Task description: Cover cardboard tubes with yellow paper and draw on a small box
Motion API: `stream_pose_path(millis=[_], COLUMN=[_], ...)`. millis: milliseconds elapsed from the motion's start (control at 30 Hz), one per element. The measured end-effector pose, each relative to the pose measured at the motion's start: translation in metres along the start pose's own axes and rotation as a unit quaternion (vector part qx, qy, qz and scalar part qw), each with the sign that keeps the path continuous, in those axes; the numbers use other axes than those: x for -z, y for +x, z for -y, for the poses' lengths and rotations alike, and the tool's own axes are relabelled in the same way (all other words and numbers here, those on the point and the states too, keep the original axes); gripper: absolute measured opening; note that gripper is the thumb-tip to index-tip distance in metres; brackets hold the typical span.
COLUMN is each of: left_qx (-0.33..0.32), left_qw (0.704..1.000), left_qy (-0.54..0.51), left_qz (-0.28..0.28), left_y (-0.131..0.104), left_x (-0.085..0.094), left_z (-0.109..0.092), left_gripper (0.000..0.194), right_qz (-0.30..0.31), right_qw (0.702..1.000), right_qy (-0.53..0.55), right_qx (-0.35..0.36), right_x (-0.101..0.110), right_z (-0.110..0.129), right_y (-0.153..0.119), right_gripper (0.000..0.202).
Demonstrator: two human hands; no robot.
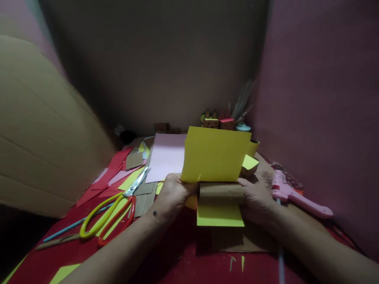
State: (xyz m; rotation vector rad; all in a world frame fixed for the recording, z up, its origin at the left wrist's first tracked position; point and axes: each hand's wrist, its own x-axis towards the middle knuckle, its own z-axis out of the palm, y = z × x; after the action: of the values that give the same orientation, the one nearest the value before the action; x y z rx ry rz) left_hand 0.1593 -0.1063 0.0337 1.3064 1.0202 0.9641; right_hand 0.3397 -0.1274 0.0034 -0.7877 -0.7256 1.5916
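Note:
A yellow paper sheet stands up in front of me, its lower part passing under a brown cardboard tube and showing again as a yellow flap below. My left hand is closed on the left edge of the paper and the left end of the tube. At the other end, my right hand grips the paper and tube, its thumb near the sheet's lower right corner. Some of the fingers of both hands are hidden behind the paper and tube.
Scissors with yellow and red handles lie left among paper scraps. A pink sheet lies behind my left hand. At right is a pink glue gun. Large cardboard stands at far left. Small boxes sit at the back.

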Motion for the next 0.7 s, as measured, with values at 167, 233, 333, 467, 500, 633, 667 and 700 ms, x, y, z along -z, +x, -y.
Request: stream_pose_path(millis=[167,233,333,467,500,633,667,700], left_qx=[0.033,0.049,0.052,0.041,0.04,0.037,0.038,0.038], left_qw=[0.996,0.994,0.994,0.994,0.994,0.994,0.994,0.994], left_qy=[-0.085,-0.097,-0.098,-0.104,-0.1,-0.093,-0.095,-0.094], left_qz=[0.016,0.021,0.01,0.021,0.028,0.042,0.044,0.046], left_y=[-0.001,0.0,0.001,0.004,0.004,0.005,0.005,0.005], left_x=[-0.001,0.0,0.001,0.003,0.003,0.005,0.006,0.006], left_z=[0.005,0.007,0.009,0.014,0.015,0.02,0.02,0.02], left_gripper=[0.03,0.033,0.036,0.036,0.034,0.032,0.032,0.032], right_qz=[0.093,0.099,0.098,0.101,0.105,0.122,0.125,0.127], right_qw=[0.994,0.993,0.991,0.987,0.986,0.982,0.981,0.98], right_qy=[-0.049,-0.064,-0.089,-0.114,-0.119,-0.13,-0.131,-0.133], right_qx=[-0.036,-0.016,0.009,0.048,0.056,0.066,0.067,0.071], right_x=[0.002,0.003,0.004,0.007,0.007,0.005,0.004,0.003], right_z=[0.005,0.008,0.011,0.011,0.011,0.012,0.012,0.012], right_y=[0.002,0.002,0.002,0.002,0.002,0.002,0.002,0.001], right_gripper=[0.037,0.037,0.034,0.027,0.025,0.02,0.019,0.019])
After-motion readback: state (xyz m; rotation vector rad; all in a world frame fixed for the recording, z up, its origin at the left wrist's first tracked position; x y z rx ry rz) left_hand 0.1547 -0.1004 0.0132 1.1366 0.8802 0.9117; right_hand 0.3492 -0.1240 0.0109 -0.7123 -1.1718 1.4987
